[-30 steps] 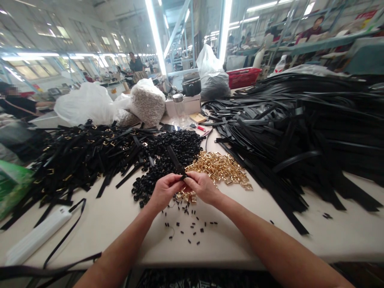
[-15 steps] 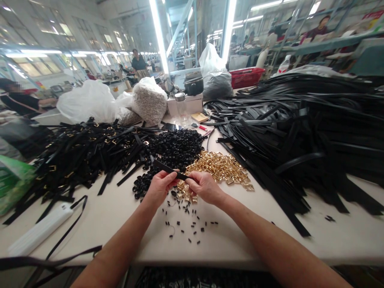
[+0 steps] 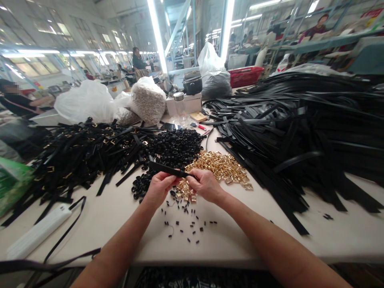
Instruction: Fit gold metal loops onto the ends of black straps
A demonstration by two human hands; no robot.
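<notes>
Between my two hands is a short black strap (image 3: 164,168), its free end pointing up and left. My left hand (image 3: 162,186) pinches it near the middle, and my right hand (image 3: 207,185) grips the other end. Whether a buckle or loop sits on it between the fingers, I cannot make out. Just beyond the hands lies a heap of black loops (image 3: 177,146), with a pile of gold buckles (image 3: 220,166) to its right. Several small black bits (image 3: 193,224) are scattered on the table (image 3: 228,244) below my hands.
At left spreads a heap of black straps with gold buckles (image 3: 99,148). Long black strips (image 3: 285,132) cover the right side. A white power strip (image 3: 39,230) lies front left. Behind stand filled plastic bags (image 3: 148,100), a jar (image 3: 180,106) and a red basket (image 3: 246,77). Other people sit farther off.
The strap's free end has shifted slightly left and lies a little flatter. Both hands keep hold of it, with small finger movements. The whole view has drifted slightly.
</notes>
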